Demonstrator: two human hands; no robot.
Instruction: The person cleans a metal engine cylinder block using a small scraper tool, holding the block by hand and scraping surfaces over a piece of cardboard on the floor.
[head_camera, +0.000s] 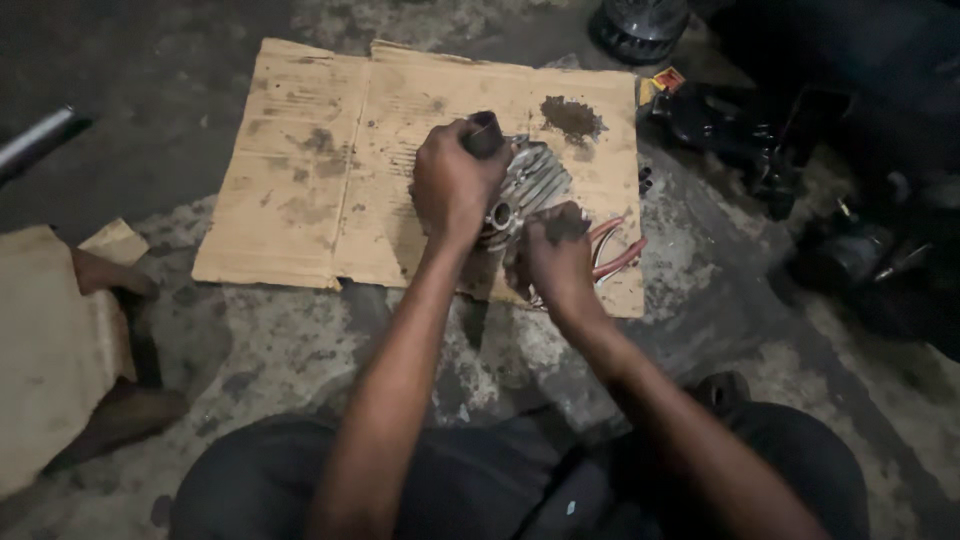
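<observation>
A finned metal motor housing (535, 180) lies on a stained sheet of cardboard (320, 150) on the floor. My left hand (452, 185) is closed around a dark tool handle (485, 135) held upright over the housing. My right hand (555, 255) grips the housing's lower right side, fingers curled over its edge. Red and white wires (615, 250) trail out from under the housing to the right of my right hand.
Dark machine parts (740, 130) lie at the right, a round black part (640, 25) at the top. A dark grease spot (572, 117) marks the cardboard. Folded cardboard and a wooden piece (60, 340) sit at the left. A metal tube (35, 140) enters at far left.
</observation>
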